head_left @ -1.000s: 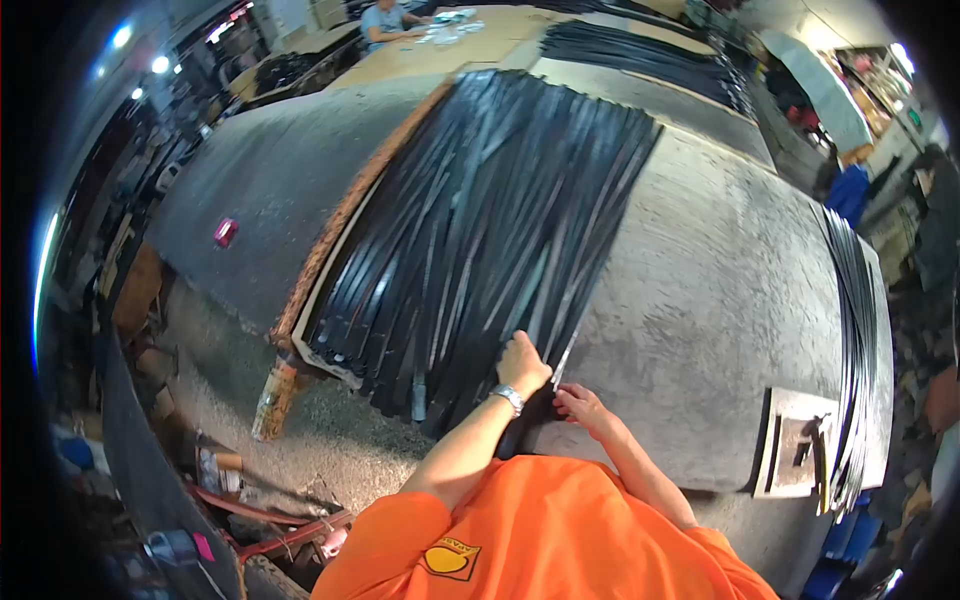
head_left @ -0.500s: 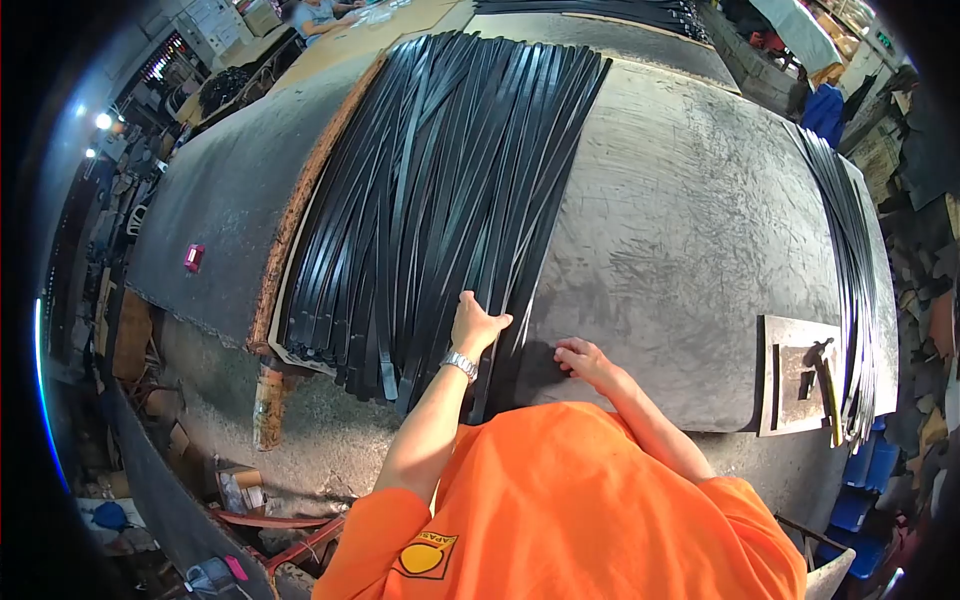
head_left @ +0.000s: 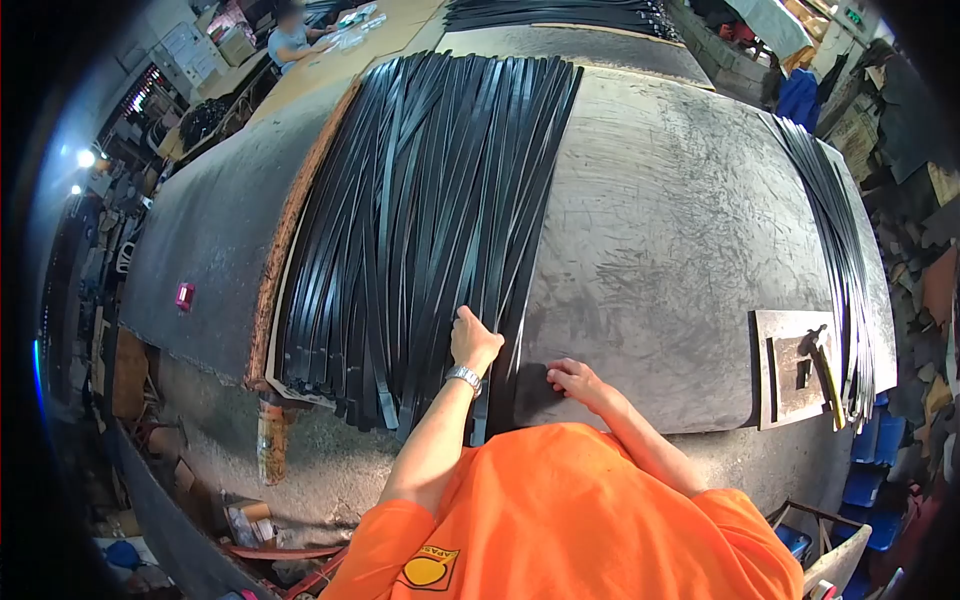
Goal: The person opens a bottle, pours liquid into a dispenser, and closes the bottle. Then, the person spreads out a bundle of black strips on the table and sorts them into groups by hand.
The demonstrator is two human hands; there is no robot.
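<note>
A wide layer of long black strips [head_left: 430, 200] covers the middle-left part of the grey table. On the near right part of these strips rests my left hand [head_left: 476, 341], a metal watch at its wrist. Its fingers are bent against the strips, and what they hold, if anything, is hidden. My right hand [head_left: 573, 380] is over the bare grey surface [head_left: 660, 260], just right of the strips, with its fingers curled together. Whether a thin piece lies between those fingertips is too small to tell.
A hammer [head_left: 828, 375] lies on a metal plate [head_left: 785, 350] at the right, beside a narrower bundle of black strips [head_left: 835, 230]. A small pink object [head_left: 185, 297] is on the left surface. Another person [head_left: 290, 40] sits at the far left of the table.
My left hand has moved left along the strips. My right hand has come away from the strips' edge onto the grey surface. The camera view has shifted.
</note>
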